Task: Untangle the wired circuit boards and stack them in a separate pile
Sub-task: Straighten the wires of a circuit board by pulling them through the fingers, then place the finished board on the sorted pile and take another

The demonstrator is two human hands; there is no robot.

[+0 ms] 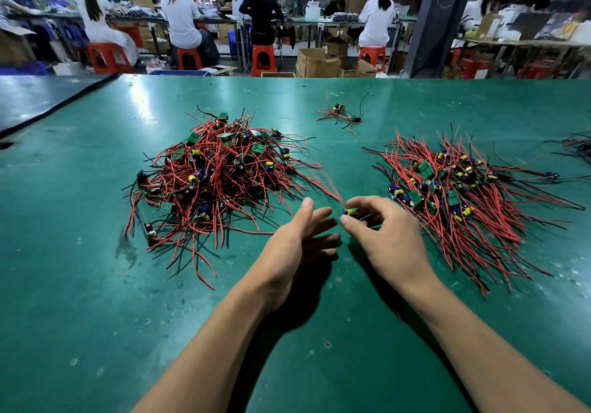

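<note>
A tangled heap of small circuit boards [217, 172] with red and black wires lies left of centre on the green table [96, 284]. A second, flatter pile of boards [460, 195] with wires fanned out lies to the right. Between them my right hand [383, 236] pinches one small board [349, 211] with a yellow part; its red wires blur up and left toward the heap. My left hand [297, 249] hovers beside it, fingers straight and holding nothing.
A few loose wired boards [343, 115] lie farther back at the centre. More wires [579, 147] show at the right edge. A dark mat [38, 99] borders the far left. Beyond the table, people sit on red stools at benches among cardboard boxes.
</note>
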